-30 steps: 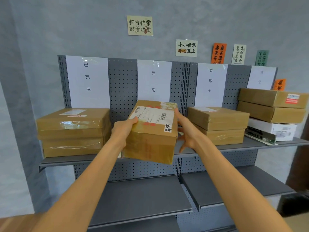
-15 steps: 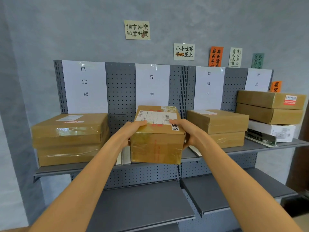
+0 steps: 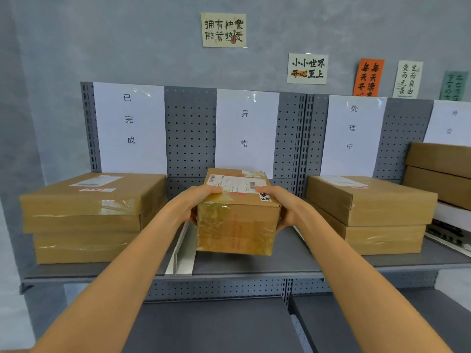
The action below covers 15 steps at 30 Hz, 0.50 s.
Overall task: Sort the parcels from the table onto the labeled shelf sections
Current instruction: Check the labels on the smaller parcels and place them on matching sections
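Up above the grip I see a cream paper card with black brush characters (image 3: 223,29) taped to the mottled grey wall (image 3: 102,42). Up to the right of the grip hang a second cream card (image 3: 307,69), an orange one (image 3: 368,77), a pale one (image 3: 407,79) and a green one (image 3: 454,85).

The rightmost parcel stack (image 3: 441,174) (and its section label (image 3: 451,122)) runs off the frame's right edge.

single head-worn view, wide-angle, facing forward and slightly down at the upper shelf (image 3: 254,268) and its pegboard back (image 3: 191,133). close range: both forearms reach in from the bottom edge. wall above fills the top.
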{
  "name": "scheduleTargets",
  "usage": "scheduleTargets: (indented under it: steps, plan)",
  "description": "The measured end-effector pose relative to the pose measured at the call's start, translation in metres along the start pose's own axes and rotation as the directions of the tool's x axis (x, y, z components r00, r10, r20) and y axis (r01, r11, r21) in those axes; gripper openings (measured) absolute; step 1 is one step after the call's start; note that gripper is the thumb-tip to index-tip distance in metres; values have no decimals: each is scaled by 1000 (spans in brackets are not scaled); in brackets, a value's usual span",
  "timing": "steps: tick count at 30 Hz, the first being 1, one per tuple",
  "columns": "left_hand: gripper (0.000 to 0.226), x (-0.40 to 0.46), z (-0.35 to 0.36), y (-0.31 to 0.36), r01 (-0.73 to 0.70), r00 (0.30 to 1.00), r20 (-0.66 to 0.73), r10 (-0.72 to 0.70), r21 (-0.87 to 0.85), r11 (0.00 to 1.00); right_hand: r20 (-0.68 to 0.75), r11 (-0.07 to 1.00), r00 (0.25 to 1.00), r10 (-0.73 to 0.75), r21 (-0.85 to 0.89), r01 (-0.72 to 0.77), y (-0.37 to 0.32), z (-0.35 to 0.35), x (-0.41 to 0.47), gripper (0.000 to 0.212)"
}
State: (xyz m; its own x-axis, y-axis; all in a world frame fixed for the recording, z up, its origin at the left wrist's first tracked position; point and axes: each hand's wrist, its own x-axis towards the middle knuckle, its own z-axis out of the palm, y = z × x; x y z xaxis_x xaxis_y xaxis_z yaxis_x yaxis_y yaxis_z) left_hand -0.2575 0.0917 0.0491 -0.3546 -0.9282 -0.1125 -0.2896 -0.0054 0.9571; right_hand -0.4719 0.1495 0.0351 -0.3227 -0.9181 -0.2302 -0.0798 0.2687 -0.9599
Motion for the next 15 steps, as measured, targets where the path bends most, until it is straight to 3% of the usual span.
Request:
scheduleTargets:
  steps: [5,15]
  plan:
    - [31,34,2,-5,45,997,-63,-43,20,999,65,999,997,34,-19,-33,-1,2,48,61]
    - [25,82,6,-24,68,994,-95,-62,69,995,66,995,994,89,-45,-86,9,7,99,58]
